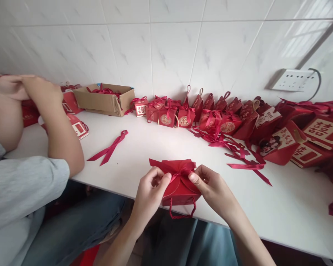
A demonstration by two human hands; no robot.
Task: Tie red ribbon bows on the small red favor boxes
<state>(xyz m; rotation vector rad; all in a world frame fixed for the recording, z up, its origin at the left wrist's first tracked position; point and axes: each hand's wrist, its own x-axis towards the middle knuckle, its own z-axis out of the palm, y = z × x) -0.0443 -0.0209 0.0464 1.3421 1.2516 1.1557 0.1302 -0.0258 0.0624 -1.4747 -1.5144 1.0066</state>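
A small red gift box (180, 190) with a cord handle sits at the near edge of the white table (161, 147). A red ribbon (177, 168) is tied across its top. My left hand (151, 192) pinches the ribbon's left side, fingers closed. From the right, my right hand (211, 186) pinches the ribbon at the knot. Both hands rest against the box.
Finished red boxes (183, 114) line the tiled wall, with larger red boxes (308, 140) at the right. Loose ribbons (109, 147) lie on the table. A cardboard box (105, 98) stands at the back left. A person's arm (55, 122) works at the left. A wall socket (292, 79) is at the right.
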